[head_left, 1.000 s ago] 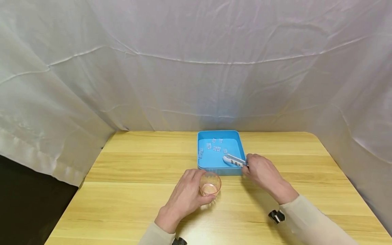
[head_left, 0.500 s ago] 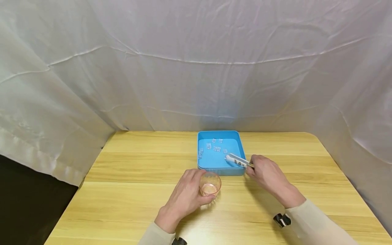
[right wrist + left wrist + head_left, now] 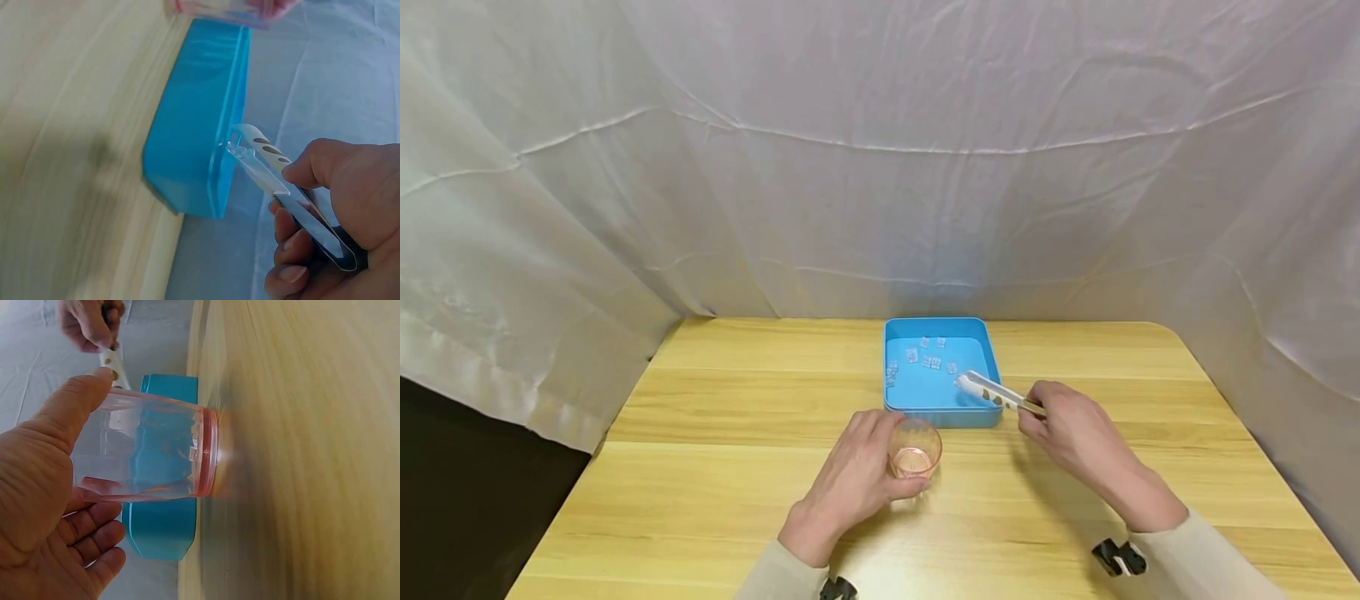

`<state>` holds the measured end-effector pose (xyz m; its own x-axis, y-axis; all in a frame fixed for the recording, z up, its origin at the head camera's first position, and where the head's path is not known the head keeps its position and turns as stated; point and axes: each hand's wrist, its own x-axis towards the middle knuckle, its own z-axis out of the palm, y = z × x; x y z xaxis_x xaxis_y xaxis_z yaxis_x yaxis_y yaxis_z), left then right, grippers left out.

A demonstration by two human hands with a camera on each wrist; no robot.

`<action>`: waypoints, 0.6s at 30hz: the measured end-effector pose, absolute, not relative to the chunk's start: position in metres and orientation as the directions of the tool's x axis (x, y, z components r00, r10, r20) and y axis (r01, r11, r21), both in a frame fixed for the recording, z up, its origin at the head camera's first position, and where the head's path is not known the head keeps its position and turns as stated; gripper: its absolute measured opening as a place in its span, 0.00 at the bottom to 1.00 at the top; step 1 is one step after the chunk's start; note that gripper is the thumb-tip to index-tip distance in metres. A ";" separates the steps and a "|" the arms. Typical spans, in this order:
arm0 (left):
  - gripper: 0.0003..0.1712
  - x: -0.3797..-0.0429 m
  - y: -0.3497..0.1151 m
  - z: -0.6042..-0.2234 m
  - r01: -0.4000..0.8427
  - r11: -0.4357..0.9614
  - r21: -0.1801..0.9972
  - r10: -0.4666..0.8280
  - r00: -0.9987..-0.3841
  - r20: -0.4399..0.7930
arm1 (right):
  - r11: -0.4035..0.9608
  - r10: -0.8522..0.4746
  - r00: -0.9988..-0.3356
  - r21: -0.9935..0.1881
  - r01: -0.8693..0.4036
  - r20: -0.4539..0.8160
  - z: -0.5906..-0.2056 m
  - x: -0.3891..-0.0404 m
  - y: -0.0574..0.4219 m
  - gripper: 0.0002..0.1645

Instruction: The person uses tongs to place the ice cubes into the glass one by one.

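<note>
My left hand (image 3: 852, 475) holds a clear pink-tinted cup (image 3: 917, 446), thumb on one side and fingers on the other; it stands upright on the table. My right hand (image 3: 1078, 433) grips small tongs (image 3: 1000, 394) with white, brown-spotted tips and metal arms. In the right wrist view, a clear cube (image 3: 236, 150) sits between the tong tips, at the tray's rim. The blue square tray (image 3: 943, 419) lies just behind the cup. Several clear cubes (image 3: 932, 362) are scattered on its floor, some along its left wall.
A wooden table (image 3: 737, 400) carries the cup and tray. Pale cloth (image 3: 850, 208) hangs behind it and along both sides. Black camera mounts (image 3: 1118, 557) sit at the wrists.
My right hand has drawn the tongs back to the right and a little toward me, the tips shifting slightly right over the tray. The left hand and cup stay put.
</note>
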<state>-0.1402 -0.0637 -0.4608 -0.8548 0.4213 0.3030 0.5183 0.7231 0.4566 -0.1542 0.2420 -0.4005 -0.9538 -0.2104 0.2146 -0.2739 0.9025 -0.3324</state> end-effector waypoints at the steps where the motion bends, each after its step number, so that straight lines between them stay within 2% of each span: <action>1: 0.48 -0.141 -0.064 -0.460 0.523 0.724 0.449 0.424 -0.852 0.308 | 0.902 -0.206 -0.955 -0.338 -0.269 0.212 -0.398 -0.152 0.241 0.05; 12: 0.45 -0.144 -0.065 -0.459 0.537 0.723 0.433 0.434 -0.842 0.320 | 0.871 -0.200 -0.966 -0.421 -0.251 0.162 -0.372 -0.119 0.232 0.03; 18: 0.45 -0.144 -0.064 -0.460 0.523 0.721 0.454 0.427 -0.852 0.302 | 0.846 -0.261 -0.940 -0.416 -0.332 0.219 -0.371 -0.105 0.224 0.04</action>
